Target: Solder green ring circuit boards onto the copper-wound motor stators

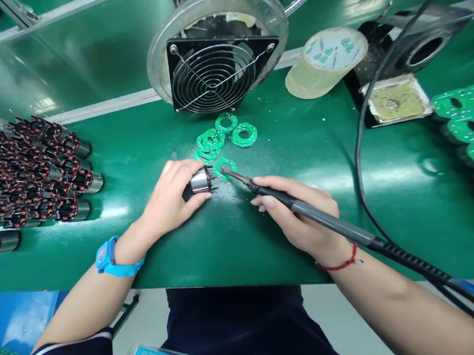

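Observation:
My left hand (pixel 173 196) is closed around a motor stator (pixel 200 181), a silver cylinder lying on its side with its pins and thin wires facing right. In my right hand (pixel 301 211) is a soldering iron (pixel 330 220), held like a pen, its tip pointing left. The tip is over a green ring-shaped circuit board (pixel 228 164) just right of the stator; whether they touch I cannot tell. Several more ring boards (pixel 210 139) lie loosely beyond my left hand, partly overlapping.
Many upright stators (pixel 35 171) crowd the left side. A round fume fan (pixel 212 75) with a wire guard stands at the back. Right of it are a tape roll (pixel 326 64), an iron stand with a yellowish sponge (pixel 395 99) and stacked ring boards (pixel 469 126). The iron's black cable (pixel 358 151) loops at right.

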